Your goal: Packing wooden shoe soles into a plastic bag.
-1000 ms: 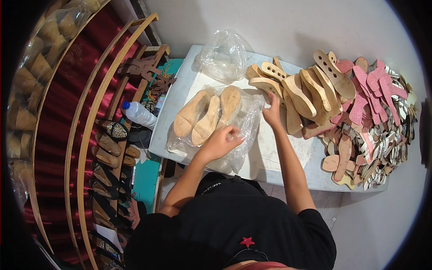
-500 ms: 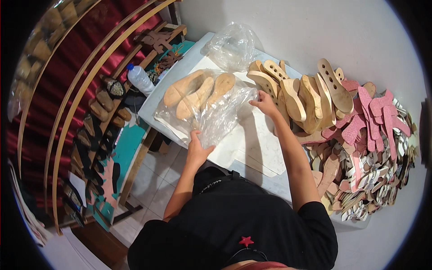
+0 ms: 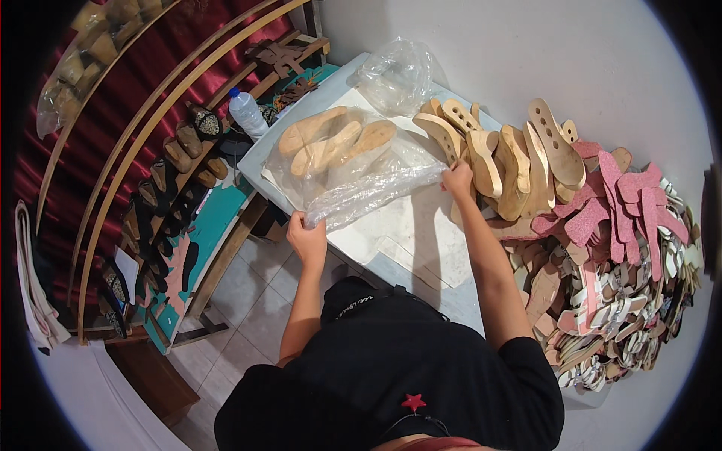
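A clear plastic bag (image 3: 361, 177) lies on the white table (image 3: 421, 248) with three tan wooden shoe soles (image 3: 331, 139) inside it. My left hand (image 3: 307, 234) grips the bag's open edge at the near left, off the table's front edge. At the bag's right corner my right hand (image 3: 456, 179) pinches the same edge, beside a row of upright wooden soles (image 3: 496, 154). The edge is stretched between both hands.
A second crumpled clear bag (image 3: 397, 71) lies at the table's far end. Pink cut-out sole shapes (image 3: 617, 203) and a heap of mixed soles (image 3: 624, 316) fill the right side. A plastic bottle (image 3: 247, 113) and shelves of shoes (image 3: 173, 165) stand on the left.
My left hand has drawn the bag's edge toward me, off the table's front. My right hand stays at the bag's right corner. The view shifted, so the table sits further right.
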A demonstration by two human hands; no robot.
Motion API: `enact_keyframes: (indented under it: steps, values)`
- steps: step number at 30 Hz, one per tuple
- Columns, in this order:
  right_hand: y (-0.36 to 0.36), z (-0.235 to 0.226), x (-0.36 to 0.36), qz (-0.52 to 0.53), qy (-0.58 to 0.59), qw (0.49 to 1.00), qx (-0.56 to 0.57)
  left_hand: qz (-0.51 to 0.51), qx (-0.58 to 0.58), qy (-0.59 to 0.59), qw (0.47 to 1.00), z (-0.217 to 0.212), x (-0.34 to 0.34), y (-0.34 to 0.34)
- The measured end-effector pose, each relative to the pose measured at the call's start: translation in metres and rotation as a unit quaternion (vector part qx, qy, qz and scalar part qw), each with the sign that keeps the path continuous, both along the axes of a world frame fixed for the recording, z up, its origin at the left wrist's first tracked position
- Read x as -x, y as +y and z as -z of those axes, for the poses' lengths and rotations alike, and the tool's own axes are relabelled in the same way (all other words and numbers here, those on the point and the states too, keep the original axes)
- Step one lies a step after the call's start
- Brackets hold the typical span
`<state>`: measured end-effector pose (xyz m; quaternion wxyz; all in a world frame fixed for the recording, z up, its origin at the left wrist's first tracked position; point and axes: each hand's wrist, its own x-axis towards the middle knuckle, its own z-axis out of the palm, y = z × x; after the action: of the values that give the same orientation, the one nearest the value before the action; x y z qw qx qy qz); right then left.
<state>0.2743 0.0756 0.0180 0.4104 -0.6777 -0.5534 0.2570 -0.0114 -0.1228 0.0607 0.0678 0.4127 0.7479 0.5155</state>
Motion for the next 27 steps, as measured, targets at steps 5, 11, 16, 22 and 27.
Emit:
enact_keyframes:
  steps: [5,11,16,22,27]
  values:
    - [-0.008,0.003,0.005,-0.127,-0.086,0.976,-0.157,0.166,-0.045,0.017,0.985,-0.003,-0.002,-0.010]
    - [-0.016,-0.044,0.010,-0.328,-0.024,0.943,-0.056,0.320,-0.048,-0.228,0.918,0.009,0.000,-0.031]
    - [-0.015,-0.064,0.006,-0.254,-0.116,0.960,-0.034,0.206,-0.022,-0.203,0.957,-0.010,-0.007,-0.035]
    - [-0.007,-0.063,-0.006,-0.060,-0.182,0.972,-0.139,0.046,-0.005,-0.023,0.999,-0.014,-0.014,-0.038]
    - [-0.017,-0.048,0.000,-0.059,-0.188,0.970,-0.142,-0.015,0.083,0.057,0.995,-0.029,-0.021,-0.039]
